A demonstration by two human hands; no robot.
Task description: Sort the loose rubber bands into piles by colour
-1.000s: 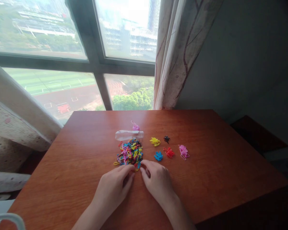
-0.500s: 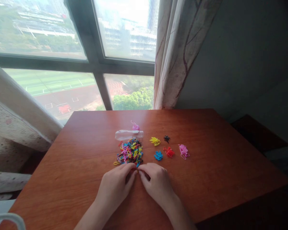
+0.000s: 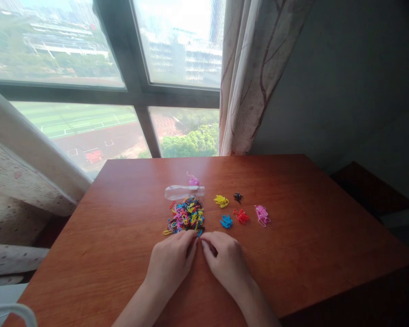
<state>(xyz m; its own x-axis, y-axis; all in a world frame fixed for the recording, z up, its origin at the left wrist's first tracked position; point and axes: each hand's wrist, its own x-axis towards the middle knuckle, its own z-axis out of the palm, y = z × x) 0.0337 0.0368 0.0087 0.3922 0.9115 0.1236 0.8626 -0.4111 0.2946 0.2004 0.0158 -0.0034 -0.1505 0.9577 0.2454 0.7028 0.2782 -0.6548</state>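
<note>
A mixed pile of small coloured rubber bands lies in the middle of the table. At its near edge my left hand has thumb and forefinger pinched together. My right hand faces it, also in a pinch, with the fingertips of both hands nearly touching. A blue band shows right at the fingertips; whether anything is pinched between them is too small to make out. To the right lie small sorted heaps: yellow bands, black bands, blue bands, red bands and pink bands.
Behind the pile, a clear plastic container lies on its side, with a pink round piece with a loop by it. The brown wooden table stands against a window with curtains. A white curved object is at lower left.
The view has shifted slightly. My fingertips have come a little closer to each other, and my left thumb has moved up toward the pile's near edge. The heaps look the same.
</note>
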